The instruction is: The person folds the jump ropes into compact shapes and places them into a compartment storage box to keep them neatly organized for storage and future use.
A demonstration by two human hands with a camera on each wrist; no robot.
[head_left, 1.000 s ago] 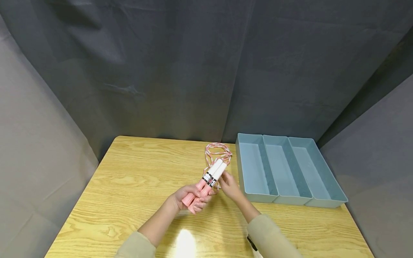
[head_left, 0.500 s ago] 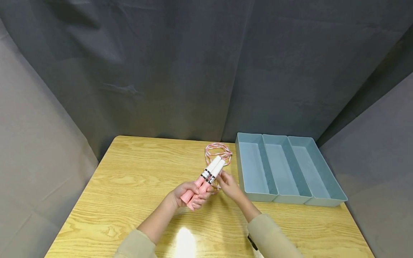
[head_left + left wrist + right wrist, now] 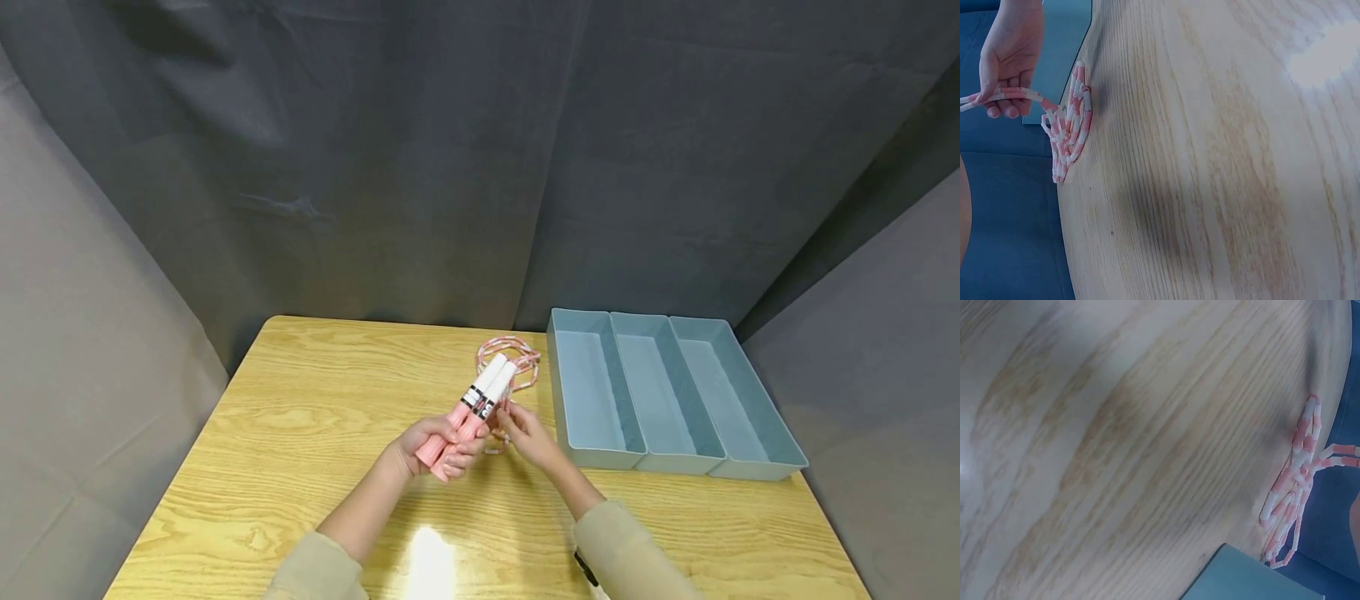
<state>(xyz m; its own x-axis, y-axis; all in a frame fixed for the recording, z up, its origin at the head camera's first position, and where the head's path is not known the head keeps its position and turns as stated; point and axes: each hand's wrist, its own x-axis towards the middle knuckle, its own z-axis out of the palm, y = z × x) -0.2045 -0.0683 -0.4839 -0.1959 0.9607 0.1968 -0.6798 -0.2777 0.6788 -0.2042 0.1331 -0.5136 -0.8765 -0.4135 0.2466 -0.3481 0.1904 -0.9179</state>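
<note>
Side by side in my left hand (image 3: 422, 440) are the two pink and white handles (image 3: 487, 385) of a jump rope, their white ends pointing away and to the right. My fingers curl round the pink parts. Just right of them, my right hand (image 3: 531, 435) pinches the pink and white beaded rope (image 3: 1016, 94) between thumb and fingers, as the left wrist view shows. The rest of the rope lies in a loose coil (image 3: 1297, 478) on the table, partly hidden behind the handles in the head view.
A blue-grey tray (image 3: 645, 460) with three long compartments stands at the right, close to my right hand. The wooden table (image 3: 315, 400) ends at a dark curtain (image 3: 390, 208) behind, with pale cloth walls on both sides.
The handles in my left hand have shifted slightly up and left. My right fingers have moved a little left and down along the rope beside them. The tray stays put.
</note>
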